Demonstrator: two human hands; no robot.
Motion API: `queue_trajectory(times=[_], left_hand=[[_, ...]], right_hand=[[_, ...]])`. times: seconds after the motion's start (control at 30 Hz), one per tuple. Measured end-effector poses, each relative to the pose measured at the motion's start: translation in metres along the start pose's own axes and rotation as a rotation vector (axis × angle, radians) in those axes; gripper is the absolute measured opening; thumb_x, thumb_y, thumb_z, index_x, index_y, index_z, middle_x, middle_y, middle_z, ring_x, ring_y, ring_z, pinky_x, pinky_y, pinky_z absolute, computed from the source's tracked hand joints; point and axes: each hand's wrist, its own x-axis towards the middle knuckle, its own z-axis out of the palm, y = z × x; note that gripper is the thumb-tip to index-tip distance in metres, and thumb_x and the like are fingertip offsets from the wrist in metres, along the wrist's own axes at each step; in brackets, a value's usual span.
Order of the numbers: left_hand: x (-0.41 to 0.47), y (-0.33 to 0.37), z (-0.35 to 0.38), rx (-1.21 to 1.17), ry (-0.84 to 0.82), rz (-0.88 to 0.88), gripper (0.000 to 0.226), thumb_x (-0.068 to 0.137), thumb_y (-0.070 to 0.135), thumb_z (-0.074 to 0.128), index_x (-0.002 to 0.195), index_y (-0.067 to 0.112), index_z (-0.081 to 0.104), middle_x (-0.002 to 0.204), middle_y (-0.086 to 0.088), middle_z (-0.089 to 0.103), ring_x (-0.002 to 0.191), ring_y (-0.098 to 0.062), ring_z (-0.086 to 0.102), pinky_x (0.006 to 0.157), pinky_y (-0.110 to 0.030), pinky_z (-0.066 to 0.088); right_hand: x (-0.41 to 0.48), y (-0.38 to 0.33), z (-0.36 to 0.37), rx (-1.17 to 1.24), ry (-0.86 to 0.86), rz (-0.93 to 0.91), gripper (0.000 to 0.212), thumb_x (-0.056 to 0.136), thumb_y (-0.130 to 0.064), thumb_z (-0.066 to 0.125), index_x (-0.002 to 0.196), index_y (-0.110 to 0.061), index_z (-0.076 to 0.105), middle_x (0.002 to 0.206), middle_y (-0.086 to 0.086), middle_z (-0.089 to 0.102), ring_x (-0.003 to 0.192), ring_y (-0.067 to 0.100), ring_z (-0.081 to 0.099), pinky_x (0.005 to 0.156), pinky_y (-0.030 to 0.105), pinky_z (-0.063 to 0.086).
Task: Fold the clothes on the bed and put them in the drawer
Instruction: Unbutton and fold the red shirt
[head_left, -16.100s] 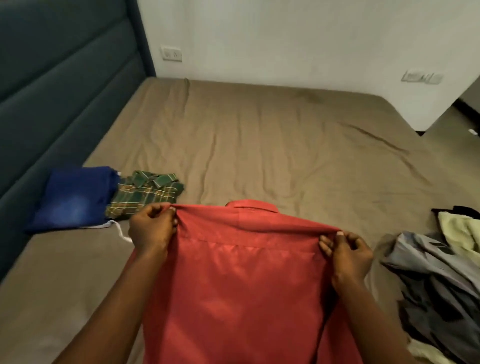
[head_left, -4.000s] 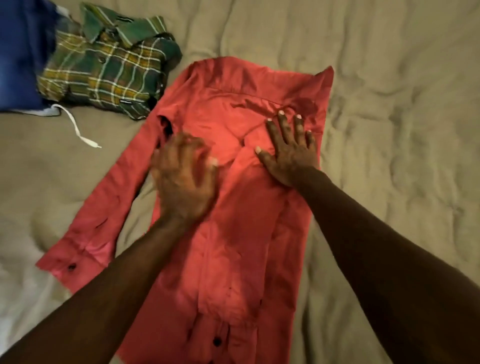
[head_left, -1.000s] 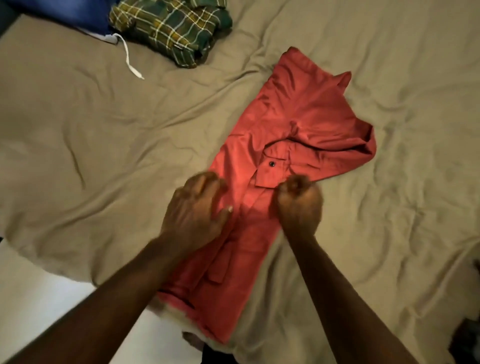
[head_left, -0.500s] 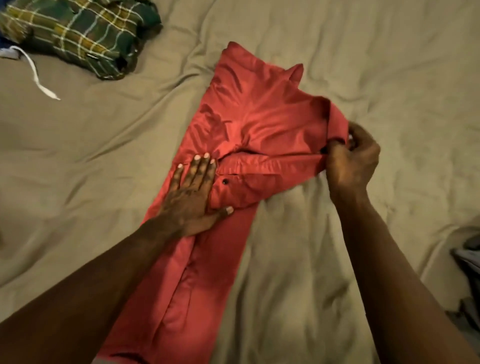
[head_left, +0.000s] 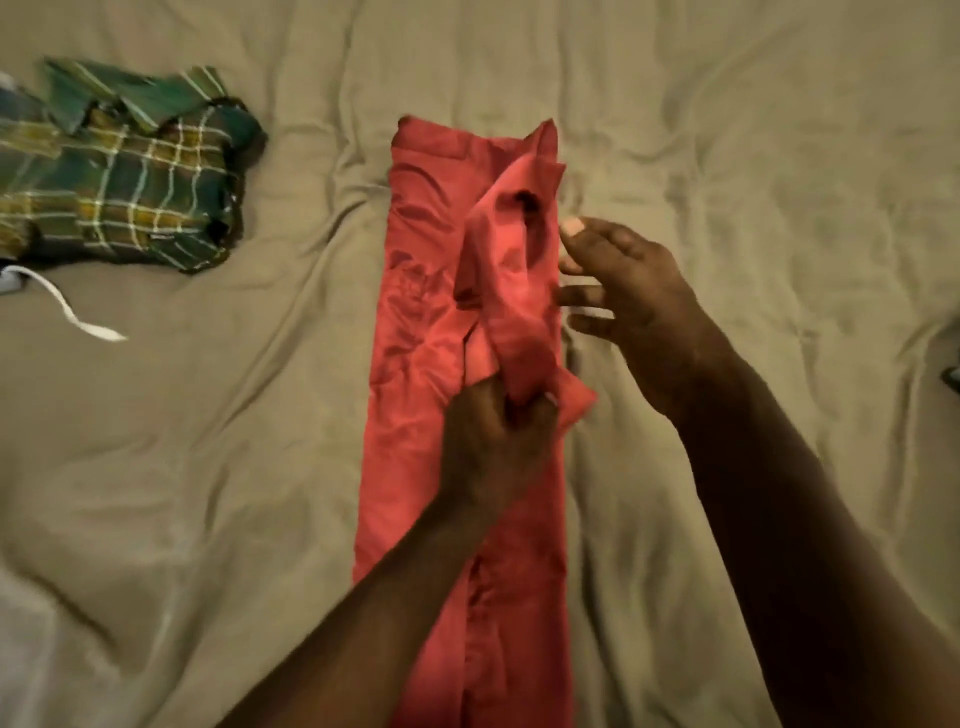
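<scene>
Two hands on one red shirt (head_left: 415, 364), which lies as a long narrow strip down the bed (head_left: 727, 156), tail end nearest me. My left hand (head_left: 498, 431) is at mid-strip, fingers curled round the bunched end of the sleeve (head_left: 509, 291) that runs along the top. My right hand (head_left: 628, 291), just beyond, has its fingers spread and grasps nothing, beside the strip's right edge. I'd lay the sleeve flat and straight inside the edges and smooth the lump near the shoulder with the right palm before any cross fold, else it likely bulges. Far left: folded plaid shirt (head_left: 130, 171), well apart, with a white cord (head_left: 67, 306) beside it. Drawer not in view.
</scene>
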Motion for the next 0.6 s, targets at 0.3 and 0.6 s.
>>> queue_trajectory(times=[0.3, 0.6], left_hand=[[-0.056, -0.017, -0.077, -0.425, -0.435, -0.753, 0.018, 0.098, 0.016, 0.058, 0.098, 0.009, 0.074, 0.082, -0.011, 0.078, 0.070, -0.019, 0.075, 0.071, -0.029, 0.062], [-0.069, -0.027, -0.125, 0.405, -0.426, -0.213, 0.094, 0.064, 0.070, 0.076, 0.143, 0.036, 0.040, 0.132, 0.009, 0.063, 0.117, -0.013, 0.064, 0.097, -0.037, 0.054]], right_hand=[[-0.058, 0.099, 0.044, -0.108, -0.138, 0.449, 0.046, 0.090, -0.052, 0.068, 0.118, -0.016, 0.067, 0.093, 0.001, 0.070, 0.068, 0.008, 0.058, 0.053, 0.019, 0.038], [-0.115, 0.142, 0.085, 0.117, 0.034, 0.371, 0.035, 0.080, 0.017, 0.068, 0.099, -0.012, 0.074, 0.079, 0.000, 0.076, 0.065, 0.009, 0.068, 0.059, 0.023, 0.055]])
